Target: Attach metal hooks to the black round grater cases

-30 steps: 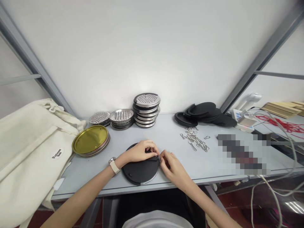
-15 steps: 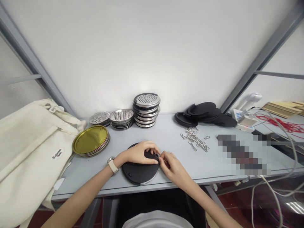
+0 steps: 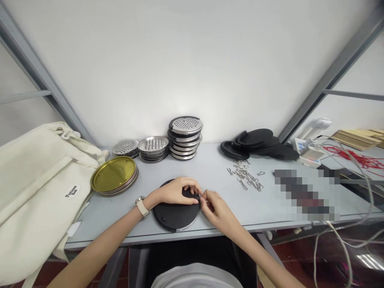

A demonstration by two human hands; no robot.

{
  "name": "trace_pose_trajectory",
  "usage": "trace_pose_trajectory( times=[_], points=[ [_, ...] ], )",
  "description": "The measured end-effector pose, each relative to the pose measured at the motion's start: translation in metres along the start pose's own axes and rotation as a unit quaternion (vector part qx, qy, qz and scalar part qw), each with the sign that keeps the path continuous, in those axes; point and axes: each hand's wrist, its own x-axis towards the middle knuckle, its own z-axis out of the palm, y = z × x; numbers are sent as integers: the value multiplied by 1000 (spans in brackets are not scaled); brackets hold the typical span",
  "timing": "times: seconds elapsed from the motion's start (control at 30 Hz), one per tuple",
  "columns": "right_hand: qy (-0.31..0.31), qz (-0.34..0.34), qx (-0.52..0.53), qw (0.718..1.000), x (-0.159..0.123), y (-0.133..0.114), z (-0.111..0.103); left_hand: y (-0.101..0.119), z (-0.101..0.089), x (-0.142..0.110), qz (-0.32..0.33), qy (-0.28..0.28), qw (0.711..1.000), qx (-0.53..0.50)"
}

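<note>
A round black disc (image 3: pixel 177 216) with a bare metal edge at its lower right lies flat near the table's front. My left hand (image 3: pixel 181 192) rests across its upper part, thumb and fingers curved about its right rim and holding it. At that rim is a small metal carabiner clip (image 3: pixel 198 196). My right hand (image 3: pixel 217 208) pinches the clip between thumb and forefinger. Fingers partly cover the clip, so how it joins the disc cannot be made out. More metal clips (image 3: pixel 244 176) lie loose in a pile to the right.
Stacks of round grater plates (image 3: pixel 153 146) and a taller stack of black-edged graters (image 3: pixel 185 138) stand along the wall. Gold lids (image 3: pixel 114 176) are piled at left beside a cream bag (image 3: pixel 39 192). Black discs (image 3: pixel 255 140) lie at back right, with cables (image 3: pixel 369 188) beyond.
Both hands stay at the disc's right rim, with only slight finger movement around the clip. The whole view has shifted a little.
</note>
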Motion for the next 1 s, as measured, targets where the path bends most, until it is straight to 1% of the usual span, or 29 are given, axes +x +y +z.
trace_pose_trajectory(
  times=[0.17,0.5,0.8,1.0],
  points=[
    [13,1,-14,1000,0,0,2,-1,0,0,-4,1,1000,8],
    [-1,3,-30,1000,0,1,4,-1,0,0,-18,2,998,-53],
    [11,-5,-44,999,-2,3,5,-1,1,0,-23,5,999,-35],
    [8,16,-27,999,-3,2,6,0,0,0,-18,2,999,-36]
  ],
)
